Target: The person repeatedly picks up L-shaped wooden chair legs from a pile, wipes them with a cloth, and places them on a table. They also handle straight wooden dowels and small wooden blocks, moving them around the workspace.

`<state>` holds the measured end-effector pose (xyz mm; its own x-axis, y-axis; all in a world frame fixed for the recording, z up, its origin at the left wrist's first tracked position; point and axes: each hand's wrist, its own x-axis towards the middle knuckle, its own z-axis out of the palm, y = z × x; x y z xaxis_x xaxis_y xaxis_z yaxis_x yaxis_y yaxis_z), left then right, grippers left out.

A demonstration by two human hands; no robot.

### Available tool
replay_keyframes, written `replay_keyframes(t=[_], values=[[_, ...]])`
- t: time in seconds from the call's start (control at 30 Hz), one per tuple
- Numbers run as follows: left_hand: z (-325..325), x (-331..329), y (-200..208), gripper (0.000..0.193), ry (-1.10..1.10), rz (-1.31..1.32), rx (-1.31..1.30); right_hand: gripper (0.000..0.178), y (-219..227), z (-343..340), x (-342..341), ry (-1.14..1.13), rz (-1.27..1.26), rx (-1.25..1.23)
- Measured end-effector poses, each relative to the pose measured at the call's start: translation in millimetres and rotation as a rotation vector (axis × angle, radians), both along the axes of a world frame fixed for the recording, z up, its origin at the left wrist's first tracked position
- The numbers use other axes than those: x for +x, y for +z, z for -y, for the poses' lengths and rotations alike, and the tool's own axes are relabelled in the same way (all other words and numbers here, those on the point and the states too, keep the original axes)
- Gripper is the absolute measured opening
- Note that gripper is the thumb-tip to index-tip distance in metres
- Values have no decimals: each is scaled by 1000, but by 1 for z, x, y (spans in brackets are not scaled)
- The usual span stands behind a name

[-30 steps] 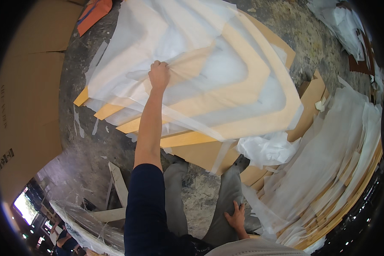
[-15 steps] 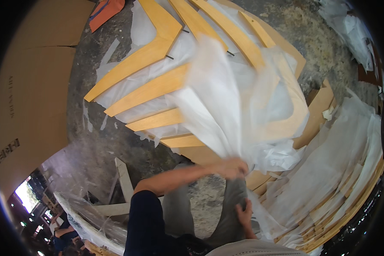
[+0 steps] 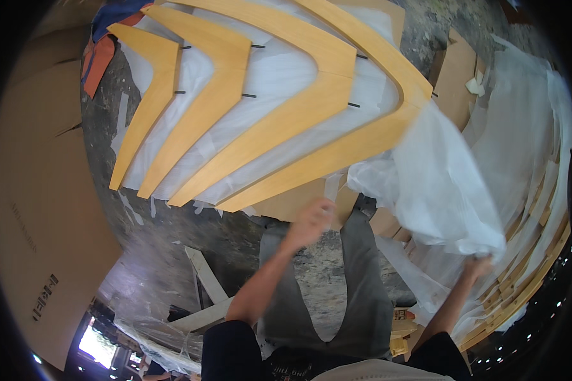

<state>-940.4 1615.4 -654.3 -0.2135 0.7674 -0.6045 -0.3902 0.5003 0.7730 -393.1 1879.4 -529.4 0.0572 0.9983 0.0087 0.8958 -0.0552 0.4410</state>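
Several bent, boomerang-shaped wooden pieces (image 3: 330, 79) lie side by side on white foam sheeting (image 3: 279, 70), with short dark pins sticking out near their bends. My right hand (image 3: 480, 263) is closed on a crumpled white foam sheet (image 3: 448, 184), low on the right. That sheet trails up to the bend of the nearest wooden piece. Just below the pieces, before my knees, my left hand (image 3: 316, 219) is raised. Motion smears its fingers, and no sheet shows hanging from it.
A stack of curved wooden parts (image 3: 534, 279) layered with white sheets (image 3: 521, 120) stands at the right. A large cardboard box (image 3: 44, 190) fills the left side. White boards (image 3: 206, 279) lie lower left, and an orange and blue cloth (image 3: 98, 63) is at upper left.
The white sheet has gone from over the wooden pieces to the right, uncovering them. My right hand has moved out to the right and now grips it; my left hand has moved left, away from it.
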Motion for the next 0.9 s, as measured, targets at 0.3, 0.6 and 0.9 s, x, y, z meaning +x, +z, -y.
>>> replay_keyframes(t=[0.3,0.6,0.9], values=[[-87,-22,-38,24,120,-559,-111,50,-209,-24,-201,383,-583,-116],[-112,47,-51,28,-75,-486,-102,21,-410,58,-221,245,-613,-1039],[-35,79,-114,40,111,-97,-429,54,-317,65,-252,704,81,-1503]])
